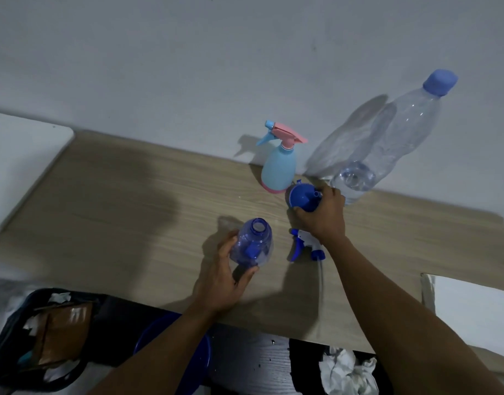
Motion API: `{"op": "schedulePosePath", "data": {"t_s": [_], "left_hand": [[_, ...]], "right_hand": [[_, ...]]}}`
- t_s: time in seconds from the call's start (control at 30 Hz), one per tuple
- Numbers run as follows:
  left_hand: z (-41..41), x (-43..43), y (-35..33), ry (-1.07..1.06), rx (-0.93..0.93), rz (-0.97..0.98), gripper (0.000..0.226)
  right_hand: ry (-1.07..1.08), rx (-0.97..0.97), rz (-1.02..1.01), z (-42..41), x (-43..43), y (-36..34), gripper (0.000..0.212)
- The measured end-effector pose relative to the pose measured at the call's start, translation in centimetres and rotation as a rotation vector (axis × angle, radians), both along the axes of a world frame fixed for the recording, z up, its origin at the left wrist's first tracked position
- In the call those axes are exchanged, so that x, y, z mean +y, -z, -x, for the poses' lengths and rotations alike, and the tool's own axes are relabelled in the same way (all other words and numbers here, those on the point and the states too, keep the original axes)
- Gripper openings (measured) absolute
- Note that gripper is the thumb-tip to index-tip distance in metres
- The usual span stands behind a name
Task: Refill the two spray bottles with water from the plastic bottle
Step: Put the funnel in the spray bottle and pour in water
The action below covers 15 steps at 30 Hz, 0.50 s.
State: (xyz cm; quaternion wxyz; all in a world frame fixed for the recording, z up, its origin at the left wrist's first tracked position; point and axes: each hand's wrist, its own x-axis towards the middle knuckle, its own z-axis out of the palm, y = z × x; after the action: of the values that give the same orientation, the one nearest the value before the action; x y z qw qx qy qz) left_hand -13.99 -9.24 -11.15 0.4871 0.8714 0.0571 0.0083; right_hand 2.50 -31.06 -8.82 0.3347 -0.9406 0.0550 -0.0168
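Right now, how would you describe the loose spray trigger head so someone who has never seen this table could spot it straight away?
Start at the wooden table against the white wall. Just under the right hand, which grips a blue funnel, the spray trigger head lies flat on its side. It is blue and white with a thin clear tube trailing toward the table's near edge, and unlike the pink trigger on the light blue spray bottle, it is detached from any bottle.

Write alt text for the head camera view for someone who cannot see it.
The left hand holds an open blue spray bottle on a wooden table while the right hand grips a blue funnel. The removed sprayer head lies between them; a pastel spray bottle and capped plastic bottle stand behind.
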Motion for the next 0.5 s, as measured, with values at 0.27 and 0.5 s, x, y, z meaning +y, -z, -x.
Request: {"op": "schedulePosePath", "data": {"t_s": [0.27, 0.5], "left_hand": [[0.1, 0.1, 0.8, -0.024, -0.078, -0.025, 0.083], [-0.1, 0.4, 1.5, 0.018, -0.218, -0.023, 0.089]], "right_hand": [[0.025, -0.145, -0.242, 3.0, 0.0, -2.5, 0.059], [0.056, -0.135, -0.613, 7.2, 1.6, -6.0, 0.055]]}}
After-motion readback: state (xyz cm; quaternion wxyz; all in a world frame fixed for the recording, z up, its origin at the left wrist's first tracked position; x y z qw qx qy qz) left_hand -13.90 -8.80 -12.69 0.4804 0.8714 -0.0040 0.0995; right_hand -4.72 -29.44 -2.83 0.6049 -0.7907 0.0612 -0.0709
